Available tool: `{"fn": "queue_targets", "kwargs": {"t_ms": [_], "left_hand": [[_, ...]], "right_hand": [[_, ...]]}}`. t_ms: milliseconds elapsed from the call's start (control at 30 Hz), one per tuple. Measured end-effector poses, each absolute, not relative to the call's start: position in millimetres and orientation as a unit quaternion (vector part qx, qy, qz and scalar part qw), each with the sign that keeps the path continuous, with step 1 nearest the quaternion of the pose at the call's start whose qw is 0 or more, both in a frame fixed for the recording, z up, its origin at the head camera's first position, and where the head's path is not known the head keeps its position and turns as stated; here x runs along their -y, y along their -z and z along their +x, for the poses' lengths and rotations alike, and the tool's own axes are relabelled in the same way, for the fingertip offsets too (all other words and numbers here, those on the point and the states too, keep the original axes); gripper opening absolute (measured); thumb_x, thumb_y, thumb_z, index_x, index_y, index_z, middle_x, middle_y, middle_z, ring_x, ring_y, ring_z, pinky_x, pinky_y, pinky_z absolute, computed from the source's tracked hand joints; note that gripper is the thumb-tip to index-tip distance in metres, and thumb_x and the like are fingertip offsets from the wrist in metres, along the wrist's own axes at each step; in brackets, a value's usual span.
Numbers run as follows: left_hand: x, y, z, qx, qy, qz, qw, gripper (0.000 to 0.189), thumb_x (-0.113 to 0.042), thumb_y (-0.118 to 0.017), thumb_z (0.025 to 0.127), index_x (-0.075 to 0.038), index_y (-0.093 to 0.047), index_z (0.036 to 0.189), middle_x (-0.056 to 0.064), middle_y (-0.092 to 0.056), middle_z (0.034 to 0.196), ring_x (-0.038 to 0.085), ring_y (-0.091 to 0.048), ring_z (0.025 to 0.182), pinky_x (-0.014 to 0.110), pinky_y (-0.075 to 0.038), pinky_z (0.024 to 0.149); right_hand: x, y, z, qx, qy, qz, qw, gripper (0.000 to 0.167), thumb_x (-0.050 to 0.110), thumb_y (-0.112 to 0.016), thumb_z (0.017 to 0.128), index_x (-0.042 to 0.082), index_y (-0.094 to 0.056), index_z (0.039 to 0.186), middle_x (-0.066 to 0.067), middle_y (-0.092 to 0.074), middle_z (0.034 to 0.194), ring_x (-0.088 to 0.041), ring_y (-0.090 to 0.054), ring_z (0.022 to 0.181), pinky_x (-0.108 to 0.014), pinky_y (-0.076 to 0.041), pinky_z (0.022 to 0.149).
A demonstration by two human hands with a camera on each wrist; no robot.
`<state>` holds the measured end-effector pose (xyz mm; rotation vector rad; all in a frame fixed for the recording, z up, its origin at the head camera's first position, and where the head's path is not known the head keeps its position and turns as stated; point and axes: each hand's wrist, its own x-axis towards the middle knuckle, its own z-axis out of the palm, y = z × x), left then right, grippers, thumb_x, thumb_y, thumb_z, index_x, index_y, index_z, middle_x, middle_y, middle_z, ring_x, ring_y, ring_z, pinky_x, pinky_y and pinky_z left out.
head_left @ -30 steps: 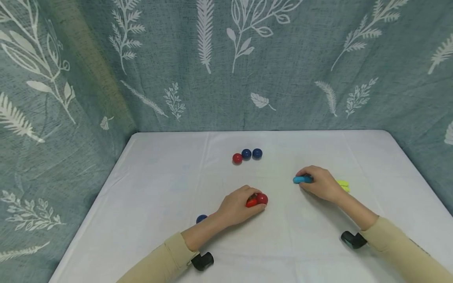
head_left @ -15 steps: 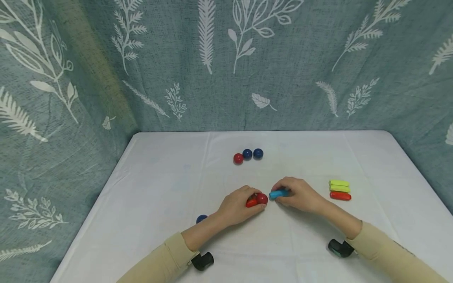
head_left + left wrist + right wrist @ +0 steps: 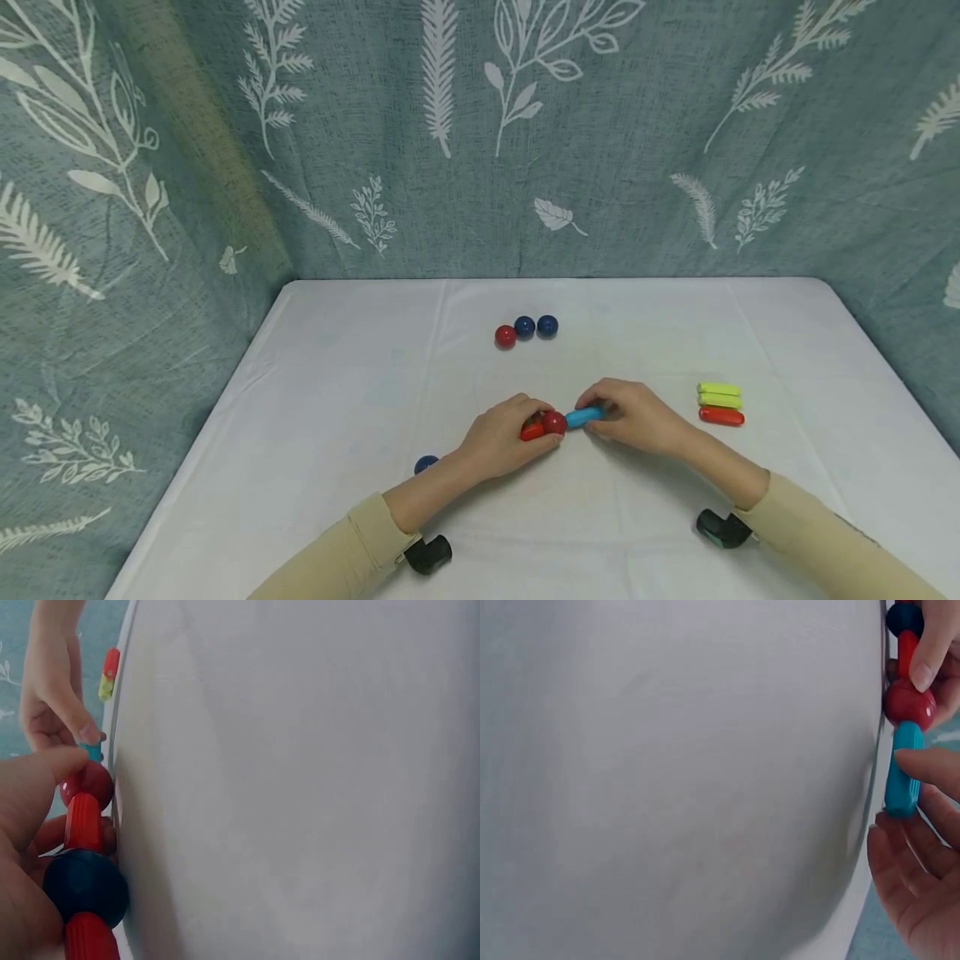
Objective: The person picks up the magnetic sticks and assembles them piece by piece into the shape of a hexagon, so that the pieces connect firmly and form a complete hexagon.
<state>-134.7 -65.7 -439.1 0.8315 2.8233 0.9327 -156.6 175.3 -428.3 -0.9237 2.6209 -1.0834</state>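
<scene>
My left hand (image 3: 508, 440) grips a chain of balls and rods just above or on the white table. In the left wrist view the chain runs from a red ball (image 3: 91, 785) through a red rod (image 3: 84, 823) and a dark blue ball (image 3: 86, 889) to another red rod (image 3: 91, 937). Between thumb and fingers, my right hand (image 3: 636, 418) pinches a light blue rod (image 3: 585, 416). One end of this rod meets the red ball; how deep it sits cannot be told. My left hand covers much of the chain in the head view.
Farther back on the white table (image 3: 360, 350) lie a loose red ball (image 3: 506, 337) and two dark blue balls (image 3: 547, 326). Two yellow-green rods (image 3: 719, 388) and a red rod (image 3: 722, 416) lie at right. Another dark blue ball (image 3: 425, 462) shows behind the left forearm.
My right hand has carried the light blue rod leftward from near the yellow-green rods, and its end now touches the red ball. My left hand stays nearly still.
</scene>
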Motion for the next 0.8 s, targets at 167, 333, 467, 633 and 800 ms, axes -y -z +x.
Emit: {"fn": "queue_targets", "kwargs": {"t_ms": [167,333,467,633,800], "left_hand": [[57.8,433.5,-138.9,-0.918,-0.286,0.274,-0.002,0.043,-0.040,-0.072,0.087,-0.012,-0.066,0.118,0.000,-0.064,0.104,0.012,-0.058,0.090,0.021,-0.049,0.072],[45.7,428.1,-140.2,-0.915,-0.283,0.287,-0.018,0.030,-0.034,-0.073,0.088,-0.011,-0.070,0.106,0.001,-0.065,0.098,0.013,-0.057,0.088,0.019,-0.046,0.067],[43.8,429.8,-140.8,-0.915,-0.293,0.279,0.009,0.022,-0.030,-0.071,0.090,-0.010,-0.071,0.100,-0.001,-0.064,0.091,0.011,-0.053,0.081,0.018,-0.042,0.065],[50.7,435.5,-144.1,-0.910,-0.308,0.274,0.026,0.023,-0.028,-0.071,0.091,-0.009,-0.071,0.104,0.000,-0.065,0.093,0.011,-0.053,0.082,0.020,-0.042,0.069],[54.9,438.7,-146.6,-0.906,-0.318,0.278,0.031,0.025,-0.028,-0.070,0.091,-0.009,-0.070,0.106,0.001,-0.066,0.096,0.013,-0.054,0.085,0.021,-0.044,0.073]], "right_hand": [[-178.0,429.8,-156.8,-0.872,0.373,-0.307,0.077,0.023,0.004,-0.074,0.085,0.008,-0.067,0.107,0.000,-0.066,0.103,-0.014,-0.062,0.091,-0.031,-0.054,0.082],[-174.9,431.9,-157.8,-0.860,0.396,-0.314,0.077,0.024,0.003,-0.074,0.085,0.006,-0.067,0.107,-0.001,-0.066,0.103,-0.016,-0.063,0.093,-0.029,-0.054,0.082],[-173.4,431.4,-159.6,-0.854,0.400,-0.322,0.086,0.024,0.001,-0.072,0.085,0.006,-0.066,0.108,-0.002,-0.066,0.104,-0.017,-0.064,0.095,-0.027,-0.054,0.081],[-171.7,427.3,-174.2,-0.864,0.383,-0.321,0.066,0.026,-0.007,-0.062,0.085,0.002,-0.066,0.109,-0.007,-0.067,0.106,-0.022,-0.063,0.094,-0.033,-0.054,0.080],[-159.9,424.6,-204.8,-0.884,0.392,-0.253,0.016,0.027,-0.003,-0.060,0.090,0.000,-0.063,0.117,-0.015,-0.064,0.113,-0.029,-0.063,0.099,-0.041,-0.052,0.086]]}}
